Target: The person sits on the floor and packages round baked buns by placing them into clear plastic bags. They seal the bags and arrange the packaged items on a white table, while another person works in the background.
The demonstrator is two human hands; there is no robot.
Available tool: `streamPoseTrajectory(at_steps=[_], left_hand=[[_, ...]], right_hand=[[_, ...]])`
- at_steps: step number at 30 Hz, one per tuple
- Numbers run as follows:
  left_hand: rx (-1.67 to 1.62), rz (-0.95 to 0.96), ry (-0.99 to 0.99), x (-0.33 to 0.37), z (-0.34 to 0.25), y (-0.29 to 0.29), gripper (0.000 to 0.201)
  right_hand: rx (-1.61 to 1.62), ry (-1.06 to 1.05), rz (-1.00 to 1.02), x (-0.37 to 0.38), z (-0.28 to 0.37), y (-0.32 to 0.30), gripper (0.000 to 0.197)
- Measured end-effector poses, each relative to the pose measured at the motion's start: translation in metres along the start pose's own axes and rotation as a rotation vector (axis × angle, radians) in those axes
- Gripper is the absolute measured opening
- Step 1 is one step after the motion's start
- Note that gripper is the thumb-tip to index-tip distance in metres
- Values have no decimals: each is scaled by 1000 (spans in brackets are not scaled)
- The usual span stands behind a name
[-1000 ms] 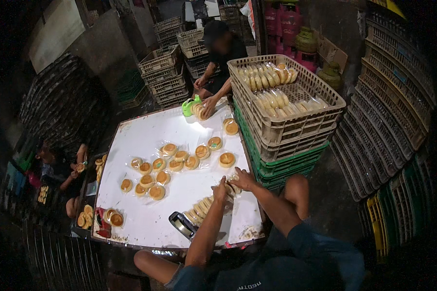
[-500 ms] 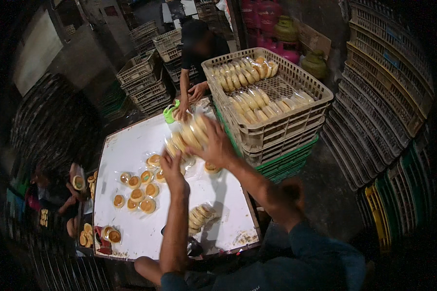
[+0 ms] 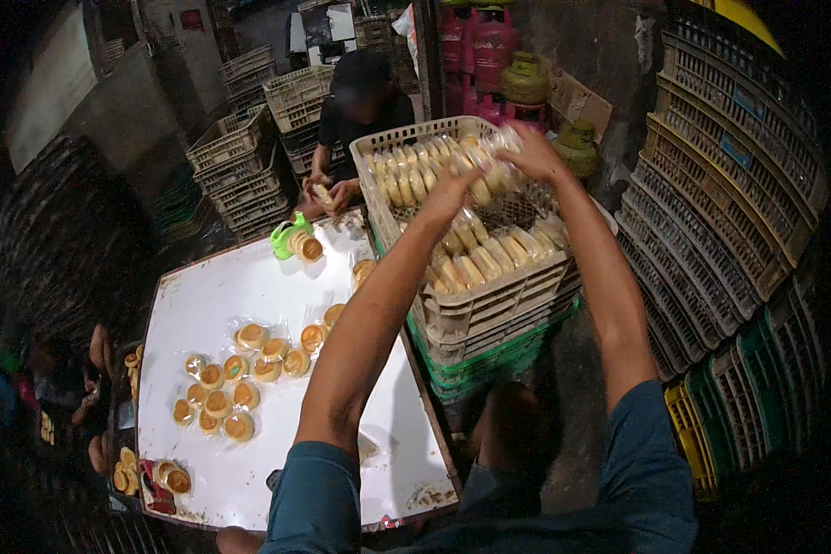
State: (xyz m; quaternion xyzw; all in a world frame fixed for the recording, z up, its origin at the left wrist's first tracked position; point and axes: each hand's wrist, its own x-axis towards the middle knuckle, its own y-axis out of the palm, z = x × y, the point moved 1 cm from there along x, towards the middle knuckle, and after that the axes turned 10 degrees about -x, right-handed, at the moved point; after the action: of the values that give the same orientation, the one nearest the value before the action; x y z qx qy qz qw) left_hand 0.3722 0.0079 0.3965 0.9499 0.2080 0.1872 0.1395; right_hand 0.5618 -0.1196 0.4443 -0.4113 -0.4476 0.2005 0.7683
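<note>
Both my arms reach over the top beige plastic crate. Between my left hand and my right hand is a row of round, flat buns in clear wrap, gripped at its two ends. The row is somewhat blurred and hangs low over the crate's middle. Inside the crate, one line of wrapped buns lies along the far left side and another line along the near side. My forearms hide part of the crate and table.
A white table at left carries loose wrapped buns, a green object and a red packet. Across it a co-worker handles a bun. Crate stacks rise at right; gas cylinders stand behind.
My hands have carried the row of wrapped buns from above the table rightward and away, over the crate. The co-worker's hands have drawn back from the green object, and a stack of buns now shows beside it.
</note>
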Motion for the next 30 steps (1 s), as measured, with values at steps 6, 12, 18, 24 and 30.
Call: streamPoseTrajectory(at_steps=[6,12,18,24,30], left_hand=[[521,248,-162,-44,0,-16,61],[228,-73,79,-189,-77,-60,44],[324,-588,-128,-403,-54,-166,36],[362,-802,-317,-539,-50,-212,40],[257,-823,-292,-561,-49,-233,43]], right_hand=[[-59,443,668,-41,-32,33,86],[-262,250,213,-43,-58,38,74],[-181,72,-526,-31,-43,22,42],[275,-101,-578,-93,128,-17,29],[332,-851,-204,-228,307,6,36]])
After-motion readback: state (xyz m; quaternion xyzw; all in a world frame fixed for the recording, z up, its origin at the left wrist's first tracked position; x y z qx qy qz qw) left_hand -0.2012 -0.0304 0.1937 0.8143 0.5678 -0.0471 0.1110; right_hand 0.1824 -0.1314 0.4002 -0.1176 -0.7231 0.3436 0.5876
